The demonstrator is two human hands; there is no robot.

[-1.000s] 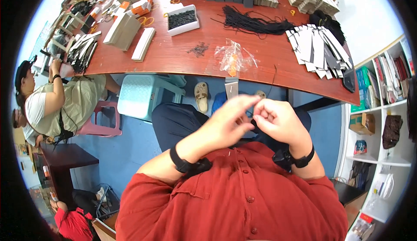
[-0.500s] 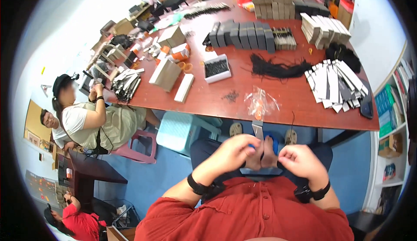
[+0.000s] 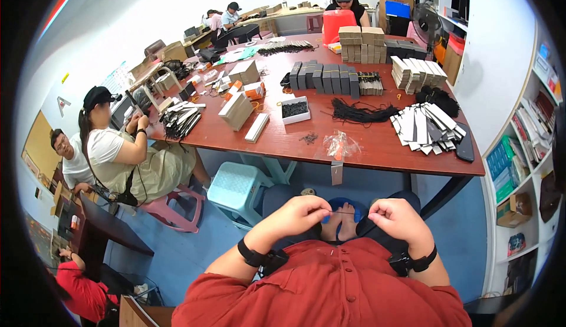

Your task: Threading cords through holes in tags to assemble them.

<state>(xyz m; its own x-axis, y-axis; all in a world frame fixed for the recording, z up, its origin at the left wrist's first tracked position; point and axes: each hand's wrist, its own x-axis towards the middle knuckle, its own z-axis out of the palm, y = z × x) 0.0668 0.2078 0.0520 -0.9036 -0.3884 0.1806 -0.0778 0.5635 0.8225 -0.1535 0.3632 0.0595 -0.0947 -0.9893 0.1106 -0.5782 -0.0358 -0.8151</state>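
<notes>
A thin dark cord [image 3: 346, 211] spans the gap between my two bare hands.

My left hand [image 3: 303, 216] pinches it, thumb against forefinger; my right hand [image 3: 396, 220] has its fingertips drawn together near the other end, where the cord is too fine to tell whether they grip it. To handle it well, I judge, I should pinch lightly at the very tips, keep the line straight without yanking, and hold it clear of my red button-up shirt [image 3: 354, 280]. Just beyond, a flat grey tag [image 3: 336, 175] juts over the edge of the reddish-brown wooden table [image 3: 392, 161], beside crumpled clear plastic film [image 3: 349, 147]; best not to knock it. Farther back lie an open white box of small black pieces [image 3: 295, 109] and a long bundle of black cords [image 3: 361, 111].
</notes>
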